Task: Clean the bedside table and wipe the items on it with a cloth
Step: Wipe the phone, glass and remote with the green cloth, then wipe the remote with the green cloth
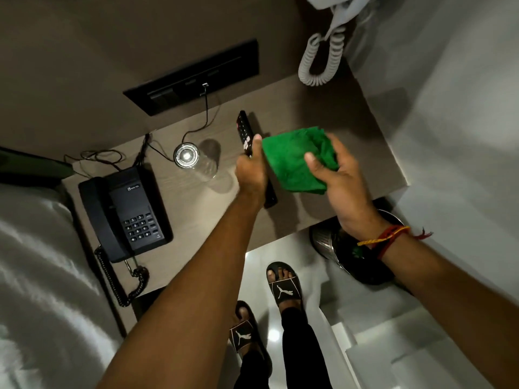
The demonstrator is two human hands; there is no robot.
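A black remote control [247, 141] is gripped in the left hand [250, 171], fingers closed around its middle, and is held above the bedside table [323, 113]. A bunched green cloth [295, 158] is clamped in the right hand [341, 178], just beside the remote, with the thumb pressed on top. An empty drinking glass [191, 160] is seen near the table's back edge, left of the remote. A black telephone [126, 214] is set toward the left edge, beside the bed [36, 276]. A metal bin [325, 240] is placed on the floor below the front right corner.
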